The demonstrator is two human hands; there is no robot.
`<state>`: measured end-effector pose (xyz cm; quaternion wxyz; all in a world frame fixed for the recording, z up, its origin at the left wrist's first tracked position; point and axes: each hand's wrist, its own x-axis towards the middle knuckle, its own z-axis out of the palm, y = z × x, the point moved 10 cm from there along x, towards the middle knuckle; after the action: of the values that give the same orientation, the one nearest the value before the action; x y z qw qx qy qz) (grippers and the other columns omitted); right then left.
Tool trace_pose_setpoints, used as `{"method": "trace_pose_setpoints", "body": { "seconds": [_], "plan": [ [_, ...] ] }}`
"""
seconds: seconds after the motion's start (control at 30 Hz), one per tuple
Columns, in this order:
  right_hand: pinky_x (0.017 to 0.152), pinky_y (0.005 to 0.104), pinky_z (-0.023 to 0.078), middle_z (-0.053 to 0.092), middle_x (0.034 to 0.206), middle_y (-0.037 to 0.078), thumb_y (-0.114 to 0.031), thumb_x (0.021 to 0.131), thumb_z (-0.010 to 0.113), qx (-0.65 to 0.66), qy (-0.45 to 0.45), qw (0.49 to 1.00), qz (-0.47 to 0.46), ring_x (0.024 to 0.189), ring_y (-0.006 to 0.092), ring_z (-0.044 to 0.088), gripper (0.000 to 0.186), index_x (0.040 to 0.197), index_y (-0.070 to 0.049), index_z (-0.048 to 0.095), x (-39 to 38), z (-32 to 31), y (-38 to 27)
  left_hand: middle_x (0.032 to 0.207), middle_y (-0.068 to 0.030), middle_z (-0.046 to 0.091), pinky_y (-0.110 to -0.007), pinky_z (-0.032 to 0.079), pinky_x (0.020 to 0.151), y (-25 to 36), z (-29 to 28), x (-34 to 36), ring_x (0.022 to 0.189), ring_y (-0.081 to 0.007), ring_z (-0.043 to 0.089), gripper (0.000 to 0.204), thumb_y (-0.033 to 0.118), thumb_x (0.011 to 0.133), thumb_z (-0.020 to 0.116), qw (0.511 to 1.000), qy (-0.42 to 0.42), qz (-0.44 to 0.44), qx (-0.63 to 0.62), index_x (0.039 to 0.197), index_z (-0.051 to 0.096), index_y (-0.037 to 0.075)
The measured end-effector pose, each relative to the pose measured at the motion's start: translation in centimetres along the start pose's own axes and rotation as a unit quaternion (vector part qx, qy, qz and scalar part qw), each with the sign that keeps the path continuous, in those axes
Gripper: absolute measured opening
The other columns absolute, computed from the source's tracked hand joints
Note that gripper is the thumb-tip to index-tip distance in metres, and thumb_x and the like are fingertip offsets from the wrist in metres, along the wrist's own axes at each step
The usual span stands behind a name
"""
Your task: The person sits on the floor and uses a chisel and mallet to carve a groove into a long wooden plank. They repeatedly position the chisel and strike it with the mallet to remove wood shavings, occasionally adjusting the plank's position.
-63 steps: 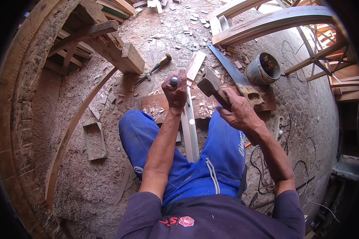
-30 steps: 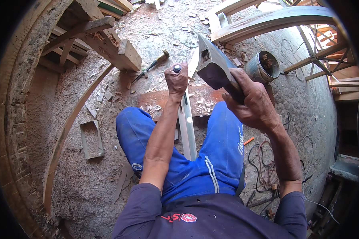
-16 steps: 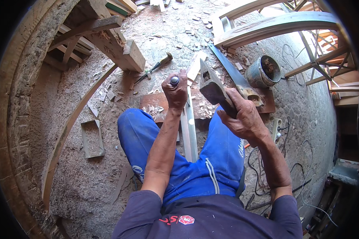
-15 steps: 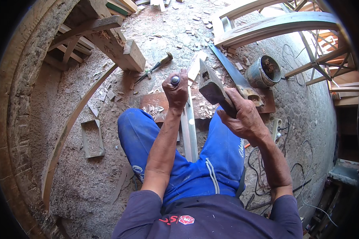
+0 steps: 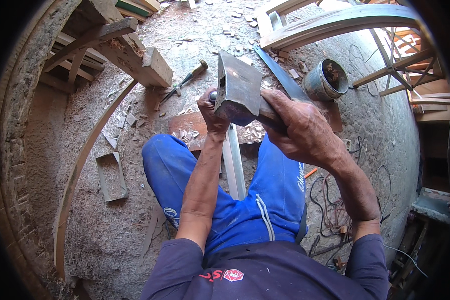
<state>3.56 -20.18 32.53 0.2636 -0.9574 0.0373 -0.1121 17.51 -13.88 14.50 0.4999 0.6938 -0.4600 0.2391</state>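
My left hand (image 5: 215,115) is closed round an upright chisel; only the round metal end of its handle (image 5: 213,96) shows, and the blade is hidden below my fist. In my right hand (image 5: 307,127) is the wooden handle of a hatchet. The broad dark hatchet head (image 5: 242,82) hangs raised just right of the chisel's end and covers part of my left hand. Between my knees runs a long pale wooden strip (image 5: 233,167), its far part hidden under my left hand and the hatchet. Beneath it lies a reddish-brown board (image 5: 180,123) strewn with wood chips.
Beyond the board lie a second chisel-like tool (image 5: 187,80) and a handsaw (image 5: 280,75). A bucket (image 5: 346,80) stands at right, near a curved wooden frame (image 5: 340,25). A rectangular tray (image 5: 125,175) sits left. Cables (image 5: 325,200) trail at right; a heavy timber (image 5: 157,70) juts in.
The hatchet has swung left and up toward the camera, close to the chisel's end, with my right hand following. The view has shifted slightly; my left hand keeps its grip.
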Motion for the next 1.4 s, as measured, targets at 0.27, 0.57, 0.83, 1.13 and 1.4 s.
{"method": "trace_pose_setpoints", "body": {
  "seconds": [0.27, 0.57, 0.83, 1.13, 1.4],
  "plan": [
    [0.071, 0.0525, 0.057, 0.070, 0.093, 0.024, -0.008, 0.091, 0.064, -0.044, -0.055, 0.997, -0.032, 0.086, 0.0445, 0.071, 0.030, 0.116, -0.004, 0.049, 3.1, 1.8, -2.8, 0.129, -0.0136, 0.058, -0.043, 0.045, 0.101, -11.5, 5.0, -11.0, 0.121, -0.0253, 0.057, 0.062, 0.026, 0.082, 0.086, 0.966, 0.058, -0.191, -0.164, 0.131, 0.055, 0.004],
    [0.066, 0.0552, 0.055, 0.070, 0.084, 0.024, -0.006, 0.094, 0.057, -0.083, -0.053, 0.995, -0.007, 0.082, 0.0436, 0.073, 0.024, 0.116, -0.004, 0.048, 3.5, 1.2, -1.4, 0.140, -0.0111, 0.054, -0.043, 0.043, 0.111, -3.4, 5.3, -5.3, 0.130, -0.0247, 0.054, 0.066, 0.022, 0.091, 0.080, 0.968, -0.011, -0.165, -0.190, 0.144, 0.044, 0.006],
    [0.069, 0.0548, 0.056, 0.070, 0.084, 0.025, -0.002, 0.089, 0.056, -0.136, -0.175, 0.972, 0.081, 0.085, 0.0426, 0.073, 0.025, 0.113, -0.001, 0.049, 2.9, 5.4, 2.3, 0.112, -0.0144, 0.071, -0.046, 0.045, 0.105, -4.0, 4.8, -4.8, 0.116, -0.0327, 0.064, 0.037, 0.025, 0.089, 0.077, 0.976, 0.046, -0.142, -0.161, 0.119, 0.068, 0.004],
    [0.073, 0.0574, 0.054, 0.070, 0.089, 0.031, -0.004, 0.090, 0.057, -0.127, -0.189, 0.966, 0.120, 0.088, 0.0475, 0.071, 0.025, 0.113, 0.002, 0.047, 1.9, 6.4, 4.8, 0.094, -0.0119, 0.073, -0.045, 0.055, 0.081, -1.4, 3.8, -1.1, 0.090, -0.0347, 0.071, 0.020, 0.012, 0.080, 0.075, 0.968, -0.015, -0.124, -0.219, 0.099, 0.072, 0.006],
    [0.072, 0.0545, 0.055, 0.067, 0.083, 0.026, -0.001, 0.087, 0.061, -0.059, 0.018, 0.997, 0.045, 0.084, 0.0460, 0.070, 0.026, 0.109, 0.000, 0.046, 3.1, 1.1, 0.1, 0.095, -0.0076, 0.077, -0.035, 0.053, 0.076, -2.8, 5.5, -1.9, 0.090, -0.0142, 0.073, 0.010, 0.001, 0.086, 0.071, 0.870, -0.111, -0.315, -0.363, 0.095, 0.072, 0.004]
  ]
}}
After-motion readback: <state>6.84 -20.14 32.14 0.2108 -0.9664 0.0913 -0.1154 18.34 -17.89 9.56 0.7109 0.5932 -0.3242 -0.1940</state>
